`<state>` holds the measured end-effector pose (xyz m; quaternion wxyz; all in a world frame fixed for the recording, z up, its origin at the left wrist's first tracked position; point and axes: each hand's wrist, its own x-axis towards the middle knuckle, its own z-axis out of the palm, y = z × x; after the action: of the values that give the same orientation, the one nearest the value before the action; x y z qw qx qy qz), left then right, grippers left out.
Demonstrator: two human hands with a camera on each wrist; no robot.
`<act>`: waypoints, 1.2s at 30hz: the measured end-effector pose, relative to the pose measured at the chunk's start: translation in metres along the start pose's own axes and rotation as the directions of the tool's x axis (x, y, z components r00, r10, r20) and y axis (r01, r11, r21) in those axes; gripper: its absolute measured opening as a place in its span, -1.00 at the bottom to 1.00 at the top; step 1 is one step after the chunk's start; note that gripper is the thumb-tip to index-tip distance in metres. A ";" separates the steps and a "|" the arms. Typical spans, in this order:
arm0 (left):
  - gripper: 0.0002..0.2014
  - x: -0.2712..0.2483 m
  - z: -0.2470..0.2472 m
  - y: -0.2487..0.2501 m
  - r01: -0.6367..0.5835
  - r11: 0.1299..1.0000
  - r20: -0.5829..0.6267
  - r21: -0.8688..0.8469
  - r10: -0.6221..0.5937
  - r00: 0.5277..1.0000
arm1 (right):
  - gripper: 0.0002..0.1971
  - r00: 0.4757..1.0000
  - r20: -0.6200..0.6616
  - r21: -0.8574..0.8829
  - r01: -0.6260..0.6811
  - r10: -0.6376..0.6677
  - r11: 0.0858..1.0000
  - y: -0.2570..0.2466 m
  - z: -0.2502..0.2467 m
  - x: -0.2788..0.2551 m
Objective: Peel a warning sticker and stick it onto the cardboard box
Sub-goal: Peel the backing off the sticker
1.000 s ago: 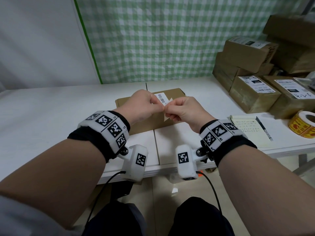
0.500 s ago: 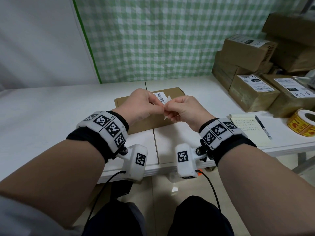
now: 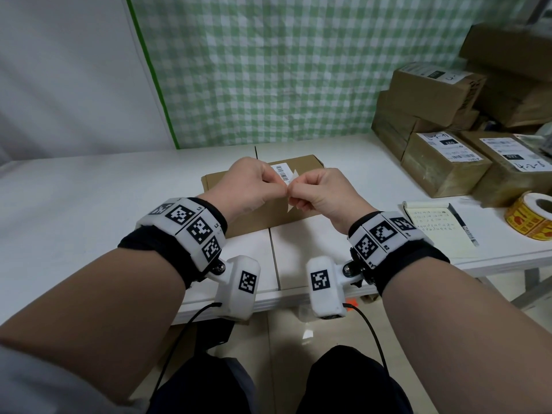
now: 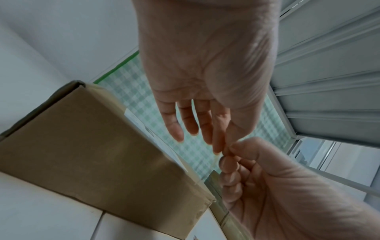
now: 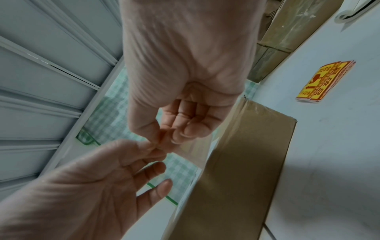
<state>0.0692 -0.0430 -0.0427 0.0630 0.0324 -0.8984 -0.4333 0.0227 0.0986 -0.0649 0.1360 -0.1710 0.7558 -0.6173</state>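
I hold both hands up together above the box (image 3: 263, 204), wrists bent back. My left hand (image 3: 251, 186) pinches the sticker (image 3: 294, 177) between thumb and forefinger; the other three fingers (image 4: 174, 120) hang loose and nearly straight. My right hand (image 3: 319, 192) pinches the same piece from the other side, thumb against forefinger, with the rest of its fingers (image 5: 191, 123) curled into the palm. The fingertips of both hands touch at the pinch.

The sticker shows only its pale, whitish side: one small pointed bit sticks up above the pinch, another pointed corner hangs below my right hand. I cannot tell whether any of it has come off its backing.

The box is plain brown cardboard, lying flat on the white table (image 3: 89, 204) just under my hands, with a white barcode label (image 3: 280, 170) on its top. To my right, near the table edge, lie a notepad (image 3: 439, 231) and a roll (image 3: 534, 216) of yellow-and-red stickers, well apart from the box.
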 end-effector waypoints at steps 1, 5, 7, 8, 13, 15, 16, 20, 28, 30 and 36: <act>-0.77 0.000 0.000 0.000 0.004 1.000 -0.005 -0.004 -0.004 1.000 | -0.81 1.000 0.003 -0.005 0.006 -0.006 1.000 0.000 0.000 0.000; -0.78 0.001 0.000 -0.001 0.026 0.998 0.002 -0.055 -0.026 1.000 | -0.79 1.000 0.003 0.000 0.015 -0.015 1.000 0.001 0.000 0.002; -0.85 0.002 0.000 -0.002 0.041 0.995 0.014 -0.094 -0.040 0.999 | -0.78 1.000 0.005 0.015 0.014 -0.014 1.000 0.002 0.000 0.003; -0.90 0.001 0.000 -0.001 0.047 0.992 0.020 -0.117 -0.045 0.999 | -0.78 1.000 0.007 0.021 0.013 -0.013 1.000 0.002 0.000 0.003; -0.75 0.000 0.000 -0.002 0.052 0.985 0.041 -0.166 -0.046 0.998 | -0.76 0.999 0.029 0.013 0.019 -0.020 1.000 0.000 0.000 0.002; -0.83 0.000 -0.001 -0.001 0.052 0.986 0.043 -0.159 -0.046 0.998 | -0.75 0.999 0.029 0.006 0.023 -0.023 1.000 -0.001 0.000 0.001; -0.87 0.000 -0.001 -0.001 0.053 0.987 0.042 -0.153 -0.047 0.998 | -0.75 0.999 0.026 0.004 0.024 -0.024 1.000 -0.001 0.000 0.001; -0.82 0.000 -0.001 0.001 0.046 0.990 0.039 -0.131 -0.041 0.998 | -0.74 1.000 0.014 0.004 0.017 -0.017 1.000 -0.001 0.000 0.002; -0.89 0.001 -0.001 -0.001 0.050 0.973 0.062 -0.225 -0.037 0.997 | -0.79 0.998 0.033 0.154 -0.056 0.051 0.987 -0.002 0.000 0.001; -0.82 0.001 -0.002 -0.002 0.087 0.943 0.071 -0.323 -0.068 0.995 | -0.79 0.996 0.050 0.238 -0.081 0.071 0.968 -0.003 -0.002 -0.001; -0.84 0.001 -0.002 -0.007 0.088 0.935 0.100 -0.343 -0.056 0.993 | -0.76 0.992 0.108 0.192 -0.090 0.071 0.977 -0.010 -0.004 -0.005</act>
<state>0.0687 -0.0491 -0.0464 0.0118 0.0344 -0.8080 -0.5880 0.0269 0.1025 -0.0542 0.2148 -0.1568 0.6898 -0.6734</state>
